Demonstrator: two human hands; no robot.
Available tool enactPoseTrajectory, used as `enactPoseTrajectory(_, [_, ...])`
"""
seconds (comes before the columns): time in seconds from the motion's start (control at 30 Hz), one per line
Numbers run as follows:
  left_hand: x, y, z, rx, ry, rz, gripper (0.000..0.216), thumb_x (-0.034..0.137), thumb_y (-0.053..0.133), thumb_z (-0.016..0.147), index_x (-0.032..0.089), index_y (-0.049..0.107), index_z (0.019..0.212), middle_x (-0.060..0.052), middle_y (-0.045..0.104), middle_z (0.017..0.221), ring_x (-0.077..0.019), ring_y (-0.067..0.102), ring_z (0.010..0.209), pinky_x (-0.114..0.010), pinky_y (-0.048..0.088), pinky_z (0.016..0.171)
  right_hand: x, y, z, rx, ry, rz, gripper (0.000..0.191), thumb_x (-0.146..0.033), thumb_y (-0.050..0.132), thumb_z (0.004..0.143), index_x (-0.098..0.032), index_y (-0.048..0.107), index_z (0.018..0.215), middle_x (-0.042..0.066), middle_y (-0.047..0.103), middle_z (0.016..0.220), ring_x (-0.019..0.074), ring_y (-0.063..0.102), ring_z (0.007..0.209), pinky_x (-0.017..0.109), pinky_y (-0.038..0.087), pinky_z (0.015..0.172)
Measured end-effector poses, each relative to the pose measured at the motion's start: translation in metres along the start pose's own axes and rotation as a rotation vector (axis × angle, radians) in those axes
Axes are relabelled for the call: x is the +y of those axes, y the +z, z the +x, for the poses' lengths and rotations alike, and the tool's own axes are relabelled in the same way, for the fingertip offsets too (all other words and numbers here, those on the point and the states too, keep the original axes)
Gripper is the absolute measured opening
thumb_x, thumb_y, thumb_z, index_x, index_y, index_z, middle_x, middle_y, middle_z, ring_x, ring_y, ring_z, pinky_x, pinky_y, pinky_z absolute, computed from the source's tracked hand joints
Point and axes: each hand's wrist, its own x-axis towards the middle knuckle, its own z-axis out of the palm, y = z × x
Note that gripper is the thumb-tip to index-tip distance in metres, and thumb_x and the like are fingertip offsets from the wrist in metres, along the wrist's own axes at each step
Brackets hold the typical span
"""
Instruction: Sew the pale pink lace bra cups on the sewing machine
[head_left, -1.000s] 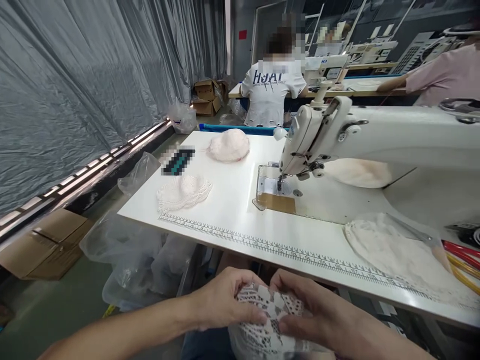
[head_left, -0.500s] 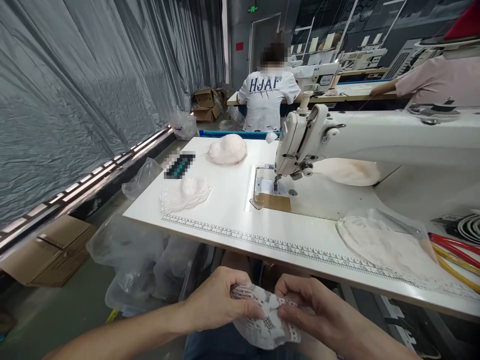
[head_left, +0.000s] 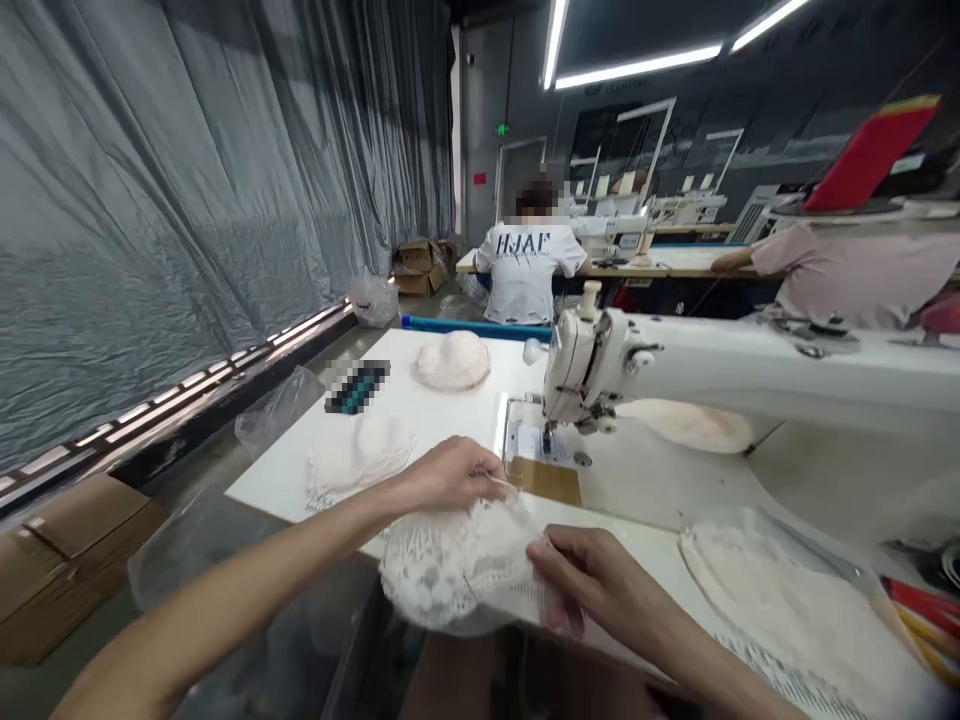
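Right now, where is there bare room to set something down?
Tabletop lies bare between the padded cup, the lace piece and the needle plate. It is crowded at the front, where the left hand and right hand hold lacework.

Machine (head_left: pixel 720 350) obstructs; tabletop (head_left: pixel 459 418) leftward seems passable.

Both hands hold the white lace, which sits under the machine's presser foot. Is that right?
The lace isn't under the presser foot: the head view shows it in front, nearer the camera. The left hand and right hand do hold it.
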Motion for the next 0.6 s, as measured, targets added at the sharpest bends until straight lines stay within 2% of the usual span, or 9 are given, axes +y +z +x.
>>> enactPoseTrajectory(0.1, [-0.018, -0.019, 0.061, -0.033, 0.028, 0.094, 0.014, 0.025, 0.062, 0.076, 0.012, 0.068, 0.074, 0.0, 0.061, 0.065, -0.011, 0.053, 0.061, -0.019, 0.034, 0.055, 0.022, -0.025, 0.031, 0.184, -0.028, -0.185, 0.038, -0.038, 0.034, 0.093, -0.022, 0.041, 0.059, 0.0, 0.058, 0.05, 0.0169, 0.056, 0.049, 0.026, 0.042, 0.051])
enactPoseTrajectory(0.2, [-0.038, -0.018, 0.102, -0.088, 0.041, 0.142, 0.013, 0.025, 0.066, 0.074, 0.013, 0.069, 0.077, -0.001, 0.065, 0.072, -0.013, 0.056, 0.067, -0.019, 0.036, 0.056, 0.045, -0.043, 0.041, 0.301, -0.101, -0.297, 0.029, -0.034, 0.029, 0.095, -0.022, 0.051, 0.079, 0.003, 0.062, 0.067, 0.0193, 0.057, 0.057, 0.03, 0.042, 0.054])
enactPoseTrajectory(0.27, [-0.044, -0.013, 0.115, -0.126, 0.048, 0.16, 0.015, 0.027, 0.066, 0.075, 0.014, 0.069, 0.081, -0.002, 0.066, 0.077, -0.014, 0.057, 0.07, -0.02, 0.037, 0.057, 0.056, -0.049, 0.043, 0.302, -0.28, -0.388, 0.028, -0.024, 0.026, 0.095, -0.022, 0.054, 0.1, 0.007, 0.065, 0.089, 0.0193, 0.061, 0.07, 0.03, 0.046, 0.059])
enactPoseTrajectory(0.33, [-0.044, -0.011, 0.121, -0.159, 0.051, 0.179, 0.015, 0.027, 0.065, 0.076, 0.015, 0.069, 0.084, -0.002, 0.067, 0.08, -0.0143, 0.058, 0.072, -0.02, 0.037, 0.057, 0.064, -0.051, 0.045, 0.309, -0.515, -0.522, 0.035, -0.014, 0.028, 0.092, -0.022, 0.052, 0.116, 0.01, 0.063, 0.109, 0.0194, 0.062, 0.09, 0.031, 0.049, 0.07])
enactPoseTrajectory(0.4, [-0.039, -0.013, 0.125, -0.189, 0.052, 0.21, 0.015, 0.028, 0.065, 0.077, 0.015, 0.069, 0.084, -0.001, 0.067, 0.079, -0.0137, 0.058, 0.071, -0.019, 0.037, 0.056, 0.07, -0.051, 0.05, 0.333, -0.7, -0.654, 0.039, -0.013, 0.035, 0.089, -0.021, 0.051, 0.122, 0.011, 0.062, 0.116, 0.0211, 0.06, 0.101, 0.032, 0.049, 0.078])
enactPoseTrajectory(0.47, [-0.034, -0.018, 0.131, -0.216, 0.059, 0.255, 0.015, 0.03, 0.066, 0.076, 0.016, 0.069, 0.082, 0.0, 0.065, 0.074, -0.0124, 0.056, 0.066, -0.019, 0.036, 0.054, 0.074, -0.052, 0.055, 0.356, -0.785, -0.77, 0.035, -0.019, 0.042, 0.088, -0.019, 0.054, 0.121, 0.01, 0.066, 0.113, 0.0222, 0.061, 0.101, 0.032, 0.05, 0.078])
enactPoseTrajectory(0.53, [-0.031, -0.023, 0.14, -0.215, 0.063, 0.314, 0.017, 0.034, 0.068, 0.074, 0.017, 0.068, 0.077, 0.002, 0.062, 0.067, -0.0118, 0.054, 0.061, -0.02, 0.034, 0.052, 0.076, -0.054, 0.058, 0.364, -0.789, -0.866, 0.03, -0.028, 0.048, 0.089, -0.019, 0.058, 0.116, 0.007, 0.069, 0.109, 0.0214, 0.063, 0.098, 0.03, 0.05, 0.076])
enactPoseTrajectory(0.6, [-0.032, -0.026, 0.149, -0.149, 0.047, 0.388, 0.016, 0.032, 0.07, 0.072, 0.016, 0.066, 0.071, 0.002, 0.059, 0.063, -0.0127, 0.051, 0.06, -0.022, 0.033, 0.052, 0.079, -0.054, 0.06, 0.389, -0.775, -0.928, 0.031, -0.037, 0.051, 0.09, -0.018, 0.061, 0.112, 0.006, 0.07, 0.107, 0.0203, 0.065, 0.094, 0.029, 0.05, 0.075])
